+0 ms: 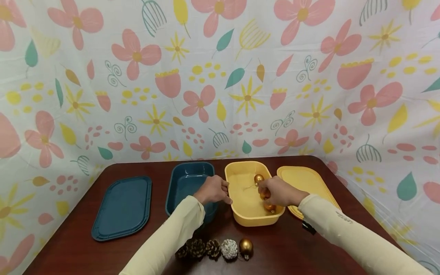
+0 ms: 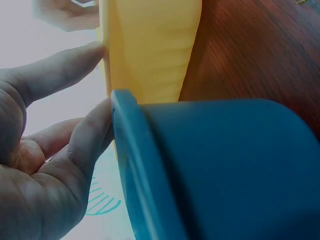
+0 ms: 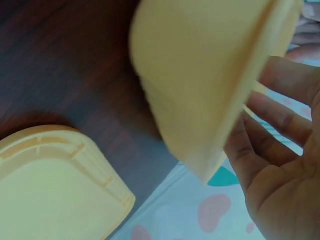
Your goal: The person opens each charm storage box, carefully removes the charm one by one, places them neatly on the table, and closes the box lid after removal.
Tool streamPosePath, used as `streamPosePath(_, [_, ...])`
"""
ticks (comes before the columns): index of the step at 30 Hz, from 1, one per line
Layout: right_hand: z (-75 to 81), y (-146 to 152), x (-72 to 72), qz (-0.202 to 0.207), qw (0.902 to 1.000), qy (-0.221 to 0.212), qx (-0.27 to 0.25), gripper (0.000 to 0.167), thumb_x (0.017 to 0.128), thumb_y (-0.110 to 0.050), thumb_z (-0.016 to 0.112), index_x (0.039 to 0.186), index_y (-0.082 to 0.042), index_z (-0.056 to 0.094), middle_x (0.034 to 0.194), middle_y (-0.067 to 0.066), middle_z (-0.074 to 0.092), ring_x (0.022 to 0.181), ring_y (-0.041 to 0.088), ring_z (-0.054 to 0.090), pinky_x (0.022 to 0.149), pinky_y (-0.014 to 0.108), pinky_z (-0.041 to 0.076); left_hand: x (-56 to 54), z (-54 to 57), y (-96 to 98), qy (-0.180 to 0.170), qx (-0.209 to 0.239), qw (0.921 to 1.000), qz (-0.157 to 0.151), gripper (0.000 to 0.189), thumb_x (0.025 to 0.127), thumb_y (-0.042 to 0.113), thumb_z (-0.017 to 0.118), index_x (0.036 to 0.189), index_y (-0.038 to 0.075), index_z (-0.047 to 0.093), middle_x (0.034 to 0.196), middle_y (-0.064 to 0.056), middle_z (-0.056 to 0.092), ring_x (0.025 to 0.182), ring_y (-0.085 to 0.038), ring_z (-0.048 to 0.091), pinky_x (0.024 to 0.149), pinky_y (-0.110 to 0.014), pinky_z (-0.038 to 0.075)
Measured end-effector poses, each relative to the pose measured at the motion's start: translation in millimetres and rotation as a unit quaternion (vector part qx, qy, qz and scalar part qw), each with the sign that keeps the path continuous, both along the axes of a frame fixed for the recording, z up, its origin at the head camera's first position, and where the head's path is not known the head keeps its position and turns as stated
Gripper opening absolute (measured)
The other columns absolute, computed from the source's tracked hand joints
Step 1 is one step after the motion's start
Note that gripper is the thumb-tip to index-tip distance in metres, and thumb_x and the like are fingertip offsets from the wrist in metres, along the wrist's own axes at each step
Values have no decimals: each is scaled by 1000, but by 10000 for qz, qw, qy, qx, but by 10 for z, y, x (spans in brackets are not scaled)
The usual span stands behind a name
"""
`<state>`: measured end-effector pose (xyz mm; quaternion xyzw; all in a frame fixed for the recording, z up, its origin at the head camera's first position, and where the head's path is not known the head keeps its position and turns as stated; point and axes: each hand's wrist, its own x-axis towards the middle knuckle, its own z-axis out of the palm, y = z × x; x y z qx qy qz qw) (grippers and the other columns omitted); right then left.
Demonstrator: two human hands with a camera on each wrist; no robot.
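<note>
My right hand (image 1: 280, 191) reaches over the right rim of the yellow bin (image 1: 245, 220), its fingers curled round a gold ball ornament (image 1: 264, 196). Another gold ornament (image 1: 259, 178) lies beyond the fingers, and a third (image 1: 270, 207) lies nearer the front. From the right wrist view, the bin wall (image 3: 200, 75) hides the fingertips. My left hand (image 1: 214, 190) hovers between the two bins. One of its straight fingers (image 2: 70, 70) touches the yellow rim, and others lie beside the rim of the blue bin (image 1: 172, 191). It holds nothing that I can see.
A blue lid (image 1: 122, 208) lies at the left and a yellow lid (image 1: 306, 181) at the right. In front stand several pinecones (image 1: 197, 248), a whitish textured ball (image 1: 229, 249) and a gold ornament (image 1: 246, 246). A flowered cloth (image 1: 220, 95) hangs behind the table.
</note>
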<state>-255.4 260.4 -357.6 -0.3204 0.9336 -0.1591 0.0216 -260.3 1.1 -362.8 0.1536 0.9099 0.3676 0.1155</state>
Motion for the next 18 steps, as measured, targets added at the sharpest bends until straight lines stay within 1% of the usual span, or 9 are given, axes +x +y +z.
streamPosePath(2, [-35,12,-12,-50,9999,35,110,19,70,1,81,82,-5,67,72,7,64,61,6,47,56,19,40,-6,1,8,-12,5,10000,35,65,74,11,89,133,2,65,122,-14,73,112,-26,71,96,-42,58])
streamPosePath(3, [-49,15,-16,-37,9998,96,173,20,69,1,82,79,-6,66,71,6,63,60,5,46,55,19,39,-12,1,12,-20,3,10000,46,65,74,11,89,133,1,65,121,-14,74,111,-26,72,96,-42,58])
streamPosePath(6, [-58,-3,-32,37,9987,372,361,21,68,1,81,72,-7,61,66,2,58,58,5,42,53,18,35,-30,31,9,26,-43,10000,61,65,74,11,90,133,2,65,122,-14,73,113,-25,71,97,-42,57])
streamPosePath(9, [-76,-26,-38,143,9963,633,557,21,67,4,77,67,-5,59,61,-3,48,57,6,38,52,18,32,-39,46,10,37,-68,10000,52,65,74,12,89,134,2,64,122,-14,74,113,-25,71,97,-42,57])
streamPosePath(12, [-103,-49,-31,251,9933,776,816,18,67,6,73,65,-6,59,59,-7,44,55,6,38,51,18,32,-27,47,10,-29,-37,10000,61,64,75,12,89,134,2,64,119,-12,75,110,-24,72,97,-41,57])
streamPosePath(16, [-152,-70,-13,216,9928,611,1007,18,70,6,71,64,-7,61,58,-8,46,53,4,39,49,17,32,1,22,12,-68,-23,9999,81,64,75,11,89,133,1,65,116,-12,76,109,-24,72,97,-41,57])
streamPosePath(18, [-173,-70,-3,161,9935,526,1002,18,71,6,71,63,-6,61,57,-8,45,52,4,38,49,17,31,6,7,17,-36,-37,9999,92,63,74,11,89,132,1,66,116,-12,76,108,-24,72,96,-41,58])
